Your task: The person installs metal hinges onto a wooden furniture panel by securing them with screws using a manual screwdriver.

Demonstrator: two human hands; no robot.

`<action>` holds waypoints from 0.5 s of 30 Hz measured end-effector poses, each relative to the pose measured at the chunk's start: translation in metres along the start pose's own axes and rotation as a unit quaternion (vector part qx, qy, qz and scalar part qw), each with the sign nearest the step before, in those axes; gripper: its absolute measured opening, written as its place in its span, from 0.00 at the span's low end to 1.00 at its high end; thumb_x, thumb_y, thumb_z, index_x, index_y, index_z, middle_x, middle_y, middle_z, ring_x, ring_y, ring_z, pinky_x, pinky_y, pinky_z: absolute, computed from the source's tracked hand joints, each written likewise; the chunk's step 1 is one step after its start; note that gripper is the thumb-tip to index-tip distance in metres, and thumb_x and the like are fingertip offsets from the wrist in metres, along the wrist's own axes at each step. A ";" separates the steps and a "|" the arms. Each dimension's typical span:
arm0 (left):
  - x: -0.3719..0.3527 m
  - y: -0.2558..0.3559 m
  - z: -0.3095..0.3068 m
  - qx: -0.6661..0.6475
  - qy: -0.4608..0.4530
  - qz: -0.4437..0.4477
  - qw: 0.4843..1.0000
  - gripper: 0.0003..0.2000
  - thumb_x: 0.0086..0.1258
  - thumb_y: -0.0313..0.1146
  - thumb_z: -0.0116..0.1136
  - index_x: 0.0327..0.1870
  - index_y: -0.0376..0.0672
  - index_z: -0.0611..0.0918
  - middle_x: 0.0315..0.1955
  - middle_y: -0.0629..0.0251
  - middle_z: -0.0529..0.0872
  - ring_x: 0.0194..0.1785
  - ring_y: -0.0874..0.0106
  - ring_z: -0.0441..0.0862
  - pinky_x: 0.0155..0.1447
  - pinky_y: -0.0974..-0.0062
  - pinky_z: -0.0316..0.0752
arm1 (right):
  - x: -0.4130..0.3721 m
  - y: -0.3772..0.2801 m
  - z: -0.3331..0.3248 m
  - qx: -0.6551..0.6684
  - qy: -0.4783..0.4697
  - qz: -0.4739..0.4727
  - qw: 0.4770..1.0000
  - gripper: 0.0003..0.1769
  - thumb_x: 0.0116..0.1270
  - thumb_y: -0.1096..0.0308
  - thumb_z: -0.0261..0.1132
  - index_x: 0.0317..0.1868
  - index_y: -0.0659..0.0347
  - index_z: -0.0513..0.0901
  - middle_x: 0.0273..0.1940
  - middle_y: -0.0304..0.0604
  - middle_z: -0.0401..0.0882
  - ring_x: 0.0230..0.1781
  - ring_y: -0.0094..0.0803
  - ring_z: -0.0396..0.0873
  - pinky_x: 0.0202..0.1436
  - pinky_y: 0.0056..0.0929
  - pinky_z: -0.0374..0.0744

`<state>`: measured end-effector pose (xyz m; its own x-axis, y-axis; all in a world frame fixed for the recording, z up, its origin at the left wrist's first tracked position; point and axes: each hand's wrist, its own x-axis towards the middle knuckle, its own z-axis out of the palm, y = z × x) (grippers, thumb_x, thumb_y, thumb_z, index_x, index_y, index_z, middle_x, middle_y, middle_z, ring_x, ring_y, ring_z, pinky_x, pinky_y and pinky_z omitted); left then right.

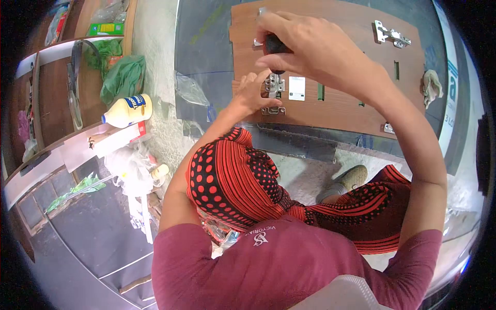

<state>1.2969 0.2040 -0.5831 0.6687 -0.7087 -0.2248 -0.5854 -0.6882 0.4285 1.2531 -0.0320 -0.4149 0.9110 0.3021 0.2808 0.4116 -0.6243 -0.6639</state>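
Note:
My right hand (305,44) is closed around the dark handle of a screwdriver (275,47) held upright over a metal hinge (274,85). The hinge sits near the front edge of a brown wooden panel (351,103) lying on the floor. My left hand (252,93) rests on the panel just left of the hinge, with its fingertips touching the metal. The screwdriver's shaft and tip are hidden behind my fingers. Another metal hinge (392,36) lies on the panel at the far right.
A white label (296,88) is stuck on the panel beside the hinge. A crumpled cloth (433,85) lies at the panel's right end. A white glue bottle (127,111), green bags (121,75) and clutter sit on shelving at left. My shoe (351,178) is below the panel.

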 end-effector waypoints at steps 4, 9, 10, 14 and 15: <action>-0.001 -0.002 0.003 0.008 0.047 0.029 0.998 0.45 0.40 0.69 0.67 0.56 0.45 0.74 0.38 0.57 0.76 0.45 0.55 0.74 0.51 0.57 0.65 | 0.000 0.008 0.010 -0.002 0.039 -0.016 0.999 0.14 0.58 0.62 0.65 0.40 0.60 0.75 0.34 0.49 0.80 0.35 0.48 0.81 0.39 0.44 0.77; -0.002 0.005 -0.002 0.015 0.038 0.012 0.999 0.44 0.41 0.68 0.68 0.57 0.45 0.74 0.37 0.58 0.76 0.44 0.55 0.73 0.50 0.58 0.65 | 0.000 -0.001 0.001 0.014 0.052 -0.015 0.998 0.13 0.59 0.63 0.66 0.39 0.61 0.74 0.29 0.51 0.79 0.33 0.50 0.80 0.37 0.45 0.77; -0.001 0.007 -0.005 0.009 0.016 0.006 1.000 0.44 0.42 0.65 0.69 0.58 0.43 0.74 0.39 0.53 0.76 0.47 0.53 0.72 0.53 0.58 0.65 | 0.000 -0.006 -0.003 0.022 0.047 -0.027 0.998 0.13 0.60 0.66 0.65 0.41 0.60 0.73 0.31 0.50 0.80 0.34 0.50 0.80 0.37 0.43 0.77; 0.000 0.003 -0.005 0.025 0.005 0.047 0.999 0.42 0.43 0.63 0.69 0.53 0.37 0.76 0.41 0.48 0.76 0.50 0.51 0.70 0.57 0.58 0.63 | 0.002 -0.012 0.004 0.055 0.043 -0.034 0.997 0.12 0.59 0.66 0.65 0.39 0.62 0.73 0.30 0.52 0.79 0.34 0.50 0.80 0.37 0.45 0.77; 0.001 0.000 -0.002 0.026 0.005 0.048 0.998 0.42 0.43 0.63 0.69 0.53 0.37 0.76 0.41 0.48 0.76 0.50 0.51 0.70 0.57 0.58 0.63 | 0.002 -0.013 0.005 0.055 0.045 -0.034 0.997 0.12 0.59 0.66 0.65 0.39 0.62 0.73 0.30 0.52 0.79 0.34 0.50 0.80 0.37 0.45 0.77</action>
<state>1.2982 0.2038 -0.5815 0.6122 -0.7707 -0.1765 -0.6701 -0.6242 0.4017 1.2492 -0.0199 -0.4089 0.8814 0.2728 0.3856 0.4723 -0.5209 -0.7110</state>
